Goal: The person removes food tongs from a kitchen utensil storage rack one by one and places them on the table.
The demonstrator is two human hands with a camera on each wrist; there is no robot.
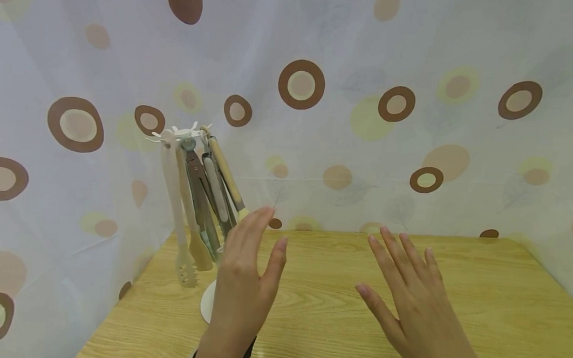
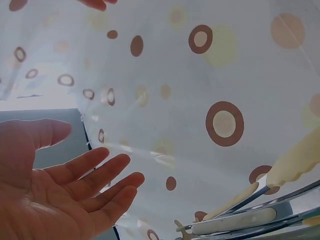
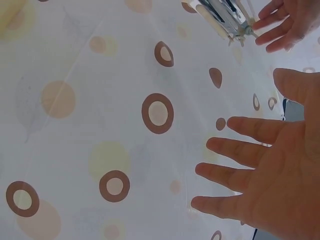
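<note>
Both hands are raised above the wooden table and hold nothing. My left hand has its fingers extended and thumb apart, overlapping part of a white utensil stand in the head view. From the stand's hooked top hang several kitchen utensils: tongs with a brown upper part, a beige tool with a toothed end, a tan flat-ended tool and a yellow-handled one. To the right, my right hand has its fingers spread. In the right wrist view its palm shows bare.
The light wooden table reaches back to a pale curtain patterned with brown and beige ovals. This curtain also runs along the left and right sides. The stand is at the table's left, its post hidden by my left hand.
</note>
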